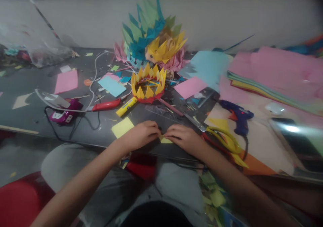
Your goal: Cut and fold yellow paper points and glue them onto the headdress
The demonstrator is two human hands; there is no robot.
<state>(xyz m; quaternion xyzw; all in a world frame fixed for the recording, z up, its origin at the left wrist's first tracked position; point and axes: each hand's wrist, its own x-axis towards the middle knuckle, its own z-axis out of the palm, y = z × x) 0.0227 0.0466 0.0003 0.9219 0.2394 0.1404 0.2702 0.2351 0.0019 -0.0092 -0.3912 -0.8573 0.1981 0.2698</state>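
Observation:
At the table's front edge, my left hand [145, 134] and my right hand [183, 138] meet over a small piece of yellow paper [165, 140]. Fingers of both hands are pinched on it from either side. A flat pale yellow sheet [122, 127] lies just left of my left hand. Beyond the hands stands a ring of folded yellow points on a red base [148, 97], with a yellow tube [126, 107] beside its front left. Yellow-handled scissors [225, 141] rest to the right of my right hand.
A blue glue gun [236, 114] and a phone [295, 142] lie at right, near stacked coloured paper [282, 72]. A red-handled cutter [106, 105] and purple device [66, 111] lie left. Folded-paper pieces [148, 35] are heaped behind. A red stool [25, 201] stands lower left.

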